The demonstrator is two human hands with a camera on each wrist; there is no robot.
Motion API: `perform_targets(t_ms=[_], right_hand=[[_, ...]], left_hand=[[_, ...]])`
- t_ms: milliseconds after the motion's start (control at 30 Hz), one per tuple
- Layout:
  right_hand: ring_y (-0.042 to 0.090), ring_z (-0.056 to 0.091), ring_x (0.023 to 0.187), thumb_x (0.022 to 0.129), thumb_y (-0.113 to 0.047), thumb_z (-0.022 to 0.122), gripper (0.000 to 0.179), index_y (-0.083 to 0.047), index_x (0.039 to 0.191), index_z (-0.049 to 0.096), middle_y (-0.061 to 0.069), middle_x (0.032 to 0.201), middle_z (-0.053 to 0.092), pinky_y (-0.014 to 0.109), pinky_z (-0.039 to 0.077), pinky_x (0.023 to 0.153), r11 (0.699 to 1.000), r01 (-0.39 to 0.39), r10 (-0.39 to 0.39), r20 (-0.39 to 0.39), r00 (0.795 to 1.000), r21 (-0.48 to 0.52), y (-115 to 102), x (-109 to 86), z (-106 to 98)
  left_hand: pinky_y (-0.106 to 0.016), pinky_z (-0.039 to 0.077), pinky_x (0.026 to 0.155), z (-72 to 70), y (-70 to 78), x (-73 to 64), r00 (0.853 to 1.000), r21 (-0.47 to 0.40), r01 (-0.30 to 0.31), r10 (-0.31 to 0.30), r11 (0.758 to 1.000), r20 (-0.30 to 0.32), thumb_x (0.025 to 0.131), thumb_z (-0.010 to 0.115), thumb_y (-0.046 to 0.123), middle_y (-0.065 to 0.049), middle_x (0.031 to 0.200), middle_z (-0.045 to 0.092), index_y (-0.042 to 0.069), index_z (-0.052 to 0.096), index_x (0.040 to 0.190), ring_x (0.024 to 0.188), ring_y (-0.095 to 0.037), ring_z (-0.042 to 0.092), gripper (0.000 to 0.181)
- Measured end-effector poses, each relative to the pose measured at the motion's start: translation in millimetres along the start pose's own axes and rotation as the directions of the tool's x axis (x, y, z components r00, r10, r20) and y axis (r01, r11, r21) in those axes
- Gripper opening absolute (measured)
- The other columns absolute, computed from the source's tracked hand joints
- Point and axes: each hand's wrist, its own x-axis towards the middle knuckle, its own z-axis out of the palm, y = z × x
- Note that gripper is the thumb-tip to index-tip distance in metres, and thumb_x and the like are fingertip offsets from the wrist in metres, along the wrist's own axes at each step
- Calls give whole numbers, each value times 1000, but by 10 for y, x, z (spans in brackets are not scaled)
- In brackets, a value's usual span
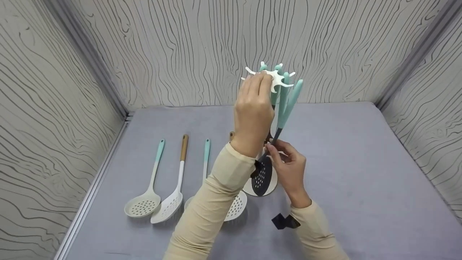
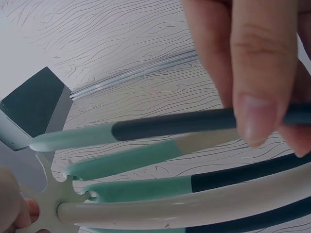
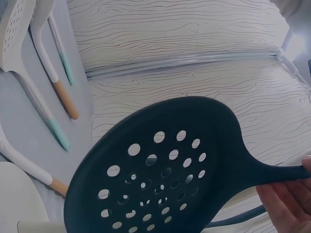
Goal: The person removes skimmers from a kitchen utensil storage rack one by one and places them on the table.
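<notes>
- Right grip (image 1: 288, 167): pinching the shaft of the dark skimmer (image 1: 265, 177), its handle beside the white rack (image 1: 277, 79).
- Left grip (image 1: 253, 103): pinching the rack's top.
- Likely hazard: rack tipping, should this hold slacken.

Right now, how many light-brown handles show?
2: a light-brown handle, second from left on the table, and another partly behind the left sleeve. Others may be hidden.

We can read no text, label, brand, number or sign in any of the three views.
</notes>
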Motion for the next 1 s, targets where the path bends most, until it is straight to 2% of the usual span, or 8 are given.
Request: perform_targets(t_ms=[167, 233, 400, 600, 767, 1000], right_hand=[[-3, 69, 73, 87, 4, 64, 13, 13, 95, 67, -6, 82, 73, 13, 59, 66, 999, 1, 0, -11, 1000, 42, -26, -2, -32], [-3, 69, 73, 87, 4, 64, 12, 12, 95, 68, -12, 82, 71, 13, 59, 66, 999, 8, -8, -7, 1000, 41, -39, -7, -42], [-2, 70, 73, 86, 6, 64, 11, 12, 94, 68, -3, 82, 73, 13, 60, 67, 999, 38, -38, -4, 999, 34, -93, -26, -62], [-3, 70, 76, 86, 7, 63, 12, 14, 95, 67, -18, 86, 70, 13, 60, 68, 996, 61, -61, 1, 998, 68, -173, -36, -100], [0, 71, 76, 86, 9, 62, 13, 16, 96, 65, -17, 87, 71, 14, 60, 69, 988, 100, -100, -5, 995, 115, -249, -33, -143], [-3, 70, 77, 86, 9, 62, 14, 17, 97, 65, -20, 88, 71, 12, 59, 69, 989, 119, -117, -22, 993, 83, -315, -29, -209]], left_hand=[[-28, 50, 108, -14, -1, 6, 1000, -1, 4, -4, 1000, 20, 97, 50, 9, -8, 107, 72, 4, 67, 106, 106, -19, 68, 20], [-29, 50, 108, -15, -3, 6, 1000, 0, 7, -7, 1000, 25, 97, 50, 10, -8, 108, 73, 4, 67, 106, 106, -20, 69, 20], [-29, 50, 108, -16, -3, 5, 1000, -1, 5, -5, 1000, 21, 98, 50, 10, -8, 107, 73, 4, 67, 107, 106, -20, 69, 20], [-28, 51, 107, -11, -3, 0, 1000, -1, 3, -3, 1000, 11, 97, 50, 9, -8, 106, 72, 4, 67, 106, 105, -19, 69, 20], [-28, 51, 107, -21, -5, -7, 1000, -6, 6, -6, 1000, 6, 97, 49, 6, -7, 107, 72, 4, 66, 105, 105, -19, 68, 19], [-28, 50, 108, -30, -4, -6, 1000, -6, 6, -6, 1000, -3, 97, 49, 7, -7, 107, 72, 4, 66, 105, 106, -18, 68, 19]])
